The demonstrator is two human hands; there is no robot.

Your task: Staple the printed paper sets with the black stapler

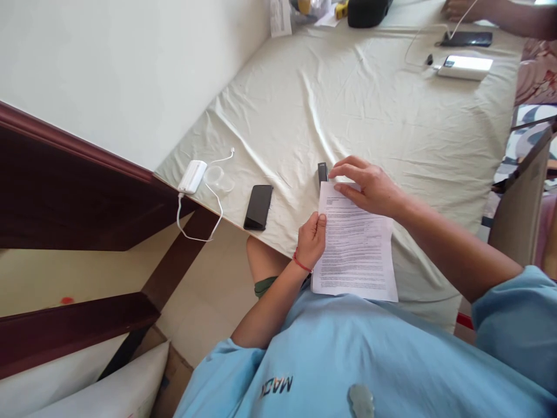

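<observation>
A printed sheet of paper [354,255], perhaps a small stack, lies at the table's near edge against my shirt. My left hand [312,238] grips its left edge, with the thumb on top. Over the sheet's top edge is my right hand [368,183], its fingers stretched out and apart and the thumb lying on the paper. Just left of those fingertips is a narrow black object [322,170], possibly a stapler, its lower end hidden by the paper. A black phone [258,207] rests to the left of my left hand.
A white charger [192,177] with a looped cable sits at the table's left corner. At the far right are a white power bank [465,67], a dark phone [466,39] and another person's arm [513,16]. A black case [369,11] stands at the back.
</observation>
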